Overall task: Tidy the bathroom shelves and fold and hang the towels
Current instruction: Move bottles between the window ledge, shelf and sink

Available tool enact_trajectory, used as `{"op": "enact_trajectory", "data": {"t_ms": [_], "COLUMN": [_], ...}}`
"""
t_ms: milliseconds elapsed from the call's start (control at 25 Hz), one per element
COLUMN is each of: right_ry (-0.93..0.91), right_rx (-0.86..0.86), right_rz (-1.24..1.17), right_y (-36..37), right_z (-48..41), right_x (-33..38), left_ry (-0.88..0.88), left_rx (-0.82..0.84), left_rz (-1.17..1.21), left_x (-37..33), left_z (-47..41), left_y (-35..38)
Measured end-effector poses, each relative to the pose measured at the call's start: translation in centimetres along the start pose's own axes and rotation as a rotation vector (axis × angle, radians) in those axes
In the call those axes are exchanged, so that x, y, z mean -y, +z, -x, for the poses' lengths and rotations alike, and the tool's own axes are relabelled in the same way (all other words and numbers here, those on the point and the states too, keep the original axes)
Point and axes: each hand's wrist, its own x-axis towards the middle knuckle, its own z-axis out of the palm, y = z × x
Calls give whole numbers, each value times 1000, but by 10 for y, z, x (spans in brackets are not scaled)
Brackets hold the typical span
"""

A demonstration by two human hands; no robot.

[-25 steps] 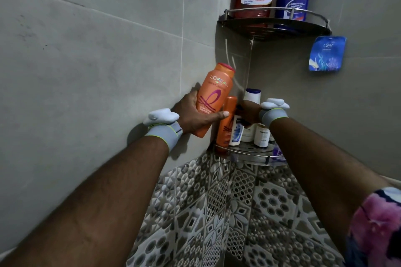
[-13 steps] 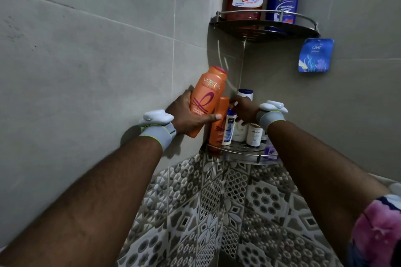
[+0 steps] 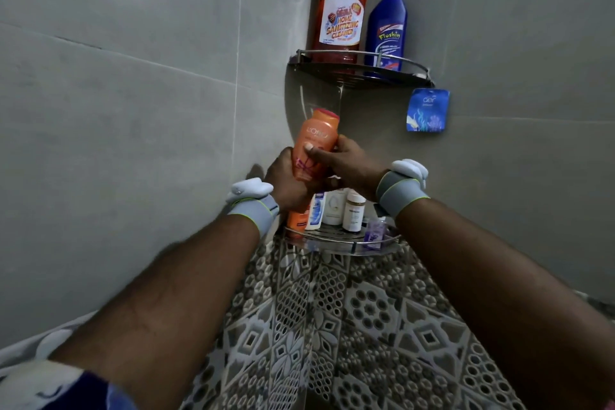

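While you've got both hands clamped together on the orange shampoo bottle [image 3: 315, 140] at the centre of the frame, it's roughly upright above the lower corner shelf [image 3: 342, 249] (small bottles [image 3: 353, 211] crowd that one). Your left hand [image 3: 286, 181] grips its lower half, and your right hand [image 3: 352, 165] holds it higher up, thumb across the front. At the top of the frame, the upper shelf [image 3: 362, 73] carries a red cleaner bottle [image 3: 339, 17] and a blue bottle [image 3: 386, 33].
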Motion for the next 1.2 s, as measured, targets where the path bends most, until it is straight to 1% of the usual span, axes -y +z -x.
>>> {"op": "enact_trajectory", "data": {"t_ms": [80,200,280,400,520,560,600,680,720,760,840,880,920,1000,1120,1200], "right_ry": [-14,2,14,31,15,6,-2,-21,-35,-39,-14,13,43,91,116,134], "right_rx": [-58,-104,-147,-221,-289,-327,-365,-457,-526,-607,-738,-763,-768,-736,-706,-671], "right_rz": [-61,-10,11,3,-16,-25,-27,17,83,164,276,308,342,387,404,433], "right_y": [-16,-47,-67,-91,-111,-117,-123,-133,-137,-141,-148,-149,-148,-144,-134,-130], "right_z": [9,20,27,34,37,37,35,30,26,21,14,9,7,-1,-17,-26], "right_x": [4,1,-5,-16,-26,-31,-36,-49,-57,-67,-87,-99,-110,-131,-150,-155], "left_ry": [21,99,135,169,181,180,173,109,60,6,-71,-82,-62,41,143,169], "left_rx": [31,157,210,232,214,183,144,77,37,5,-39,-48,-47,-57,-61,-71], "left_rz": [23,-115,-147,-96,-149,-222,-370,-884,-1113,-1263,-1425,-1492,-1567,-1689,-1758,-1793], "left_x": [-17,-31,-38,-48,-50,-51,-51,-50,-47,-42,-21,-7,6,25,34,37], "left_z": [-1,-3,-4,-2,-5,-9,-12,-19,-20,-22,-22,-22,-20,-17,-16,-17], "left_y": [14,24,32,46,52,52,47,33,23,14,-3,-10,-17,-24,-26,-24]}}
